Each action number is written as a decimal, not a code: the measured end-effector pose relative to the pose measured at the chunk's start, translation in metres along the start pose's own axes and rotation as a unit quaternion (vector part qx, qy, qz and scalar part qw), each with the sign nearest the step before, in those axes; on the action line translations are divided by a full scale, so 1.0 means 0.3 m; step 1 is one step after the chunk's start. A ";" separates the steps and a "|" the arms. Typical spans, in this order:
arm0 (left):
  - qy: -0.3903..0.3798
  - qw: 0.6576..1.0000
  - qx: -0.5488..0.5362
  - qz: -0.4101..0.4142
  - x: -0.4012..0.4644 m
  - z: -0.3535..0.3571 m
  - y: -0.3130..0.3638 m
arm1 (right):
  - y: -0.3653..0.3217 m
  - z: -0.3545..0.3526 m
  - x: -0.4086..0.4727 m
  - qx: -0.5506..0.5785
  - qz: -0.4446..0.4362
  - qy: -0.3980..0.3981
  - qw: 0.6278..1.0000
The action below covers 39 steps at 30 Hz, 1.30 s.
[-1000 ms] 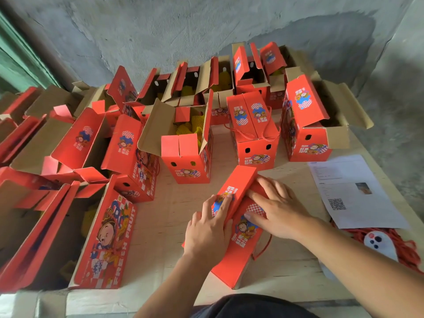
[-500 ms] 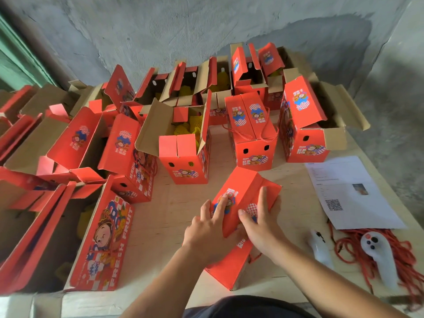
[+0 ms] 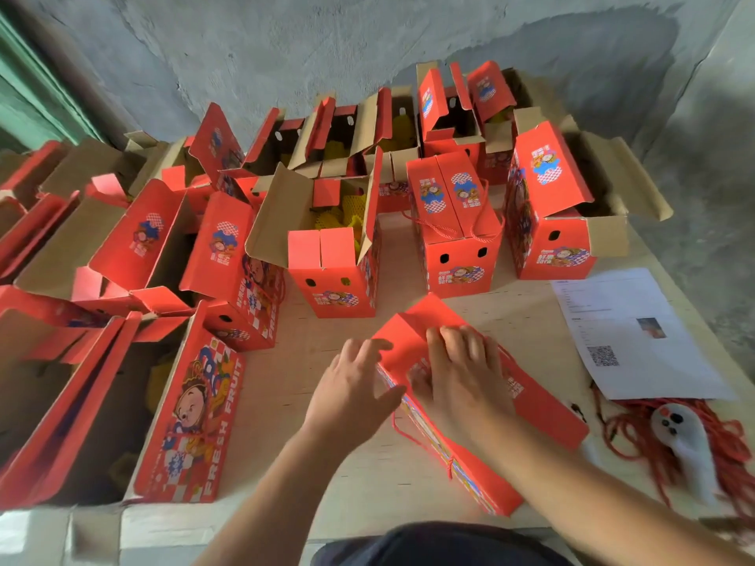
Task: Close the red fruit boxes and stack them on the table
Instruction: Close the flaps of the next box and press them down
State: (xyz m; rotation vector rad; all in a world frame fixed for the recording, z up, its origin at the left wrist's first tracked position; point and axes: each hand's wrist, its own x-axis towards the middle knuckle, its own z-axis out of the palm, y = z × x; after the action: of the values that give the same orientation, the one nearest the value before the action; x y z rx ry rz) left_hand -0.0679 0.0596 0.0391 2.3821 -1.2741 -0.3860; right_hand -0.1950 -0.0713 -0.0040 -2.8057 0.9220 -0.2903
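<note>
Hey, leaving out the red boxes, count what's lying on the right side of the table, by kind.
Printed sheet with a QR code: 1
White controller: 1 in plain view
Tangle of red cord: 1
Total: 3
</note>
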 end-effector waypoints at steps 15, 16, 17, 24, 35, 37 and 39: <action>-0.007 0.951 0.287 0.115 -0.056 0.017 -0.106 | 0.049 -0.078 -0.152 -0.045 -0.084 0.032 0.995; -0.016 0.952 0.290 0.102 -0.066 0.028 -0.100 | 0.063 -0.079 -0.161 -0.045 -0.070 0.035 0.996; -0.025 0.954 0.287 0.085 -0.074 0.036 -0.093 | 0.069 -0.079 -0.165 -0.048 -0.065 0.034 0.996; -0.042 0.949 0.308 0.055 -0.082 0.048 -0.067 | 0.073 -0.074 -0.154 -0.046 -0.083 -0.014 0.995; -0.110 0.929 0.350 0.044 -0.024 0.050 -0.045 | 0.116 -0.150 -0.049 0.052 -0.040 -0.192 0.979; -0.069 0.944 0.318 0.049 -0.053 0.042 -0.065 | 0.171 -0.186 0.009 0.122 -0.014 -0.205 0.971; -0.013 0.959 0.275 0.067 -0.082 0.044 -0.086 | 0.219 -0.215 0.049 0.113 -0.045 -0.260 0.958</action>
State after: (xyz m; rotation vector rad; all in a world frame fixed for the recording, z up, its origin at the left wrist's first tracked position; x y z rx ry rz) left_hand -0.0681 0.0901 0.0163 2.7102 -1.7252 -0.0148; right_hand -0.2359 -0.1390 0.0454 -2.5159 0.5944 0.3046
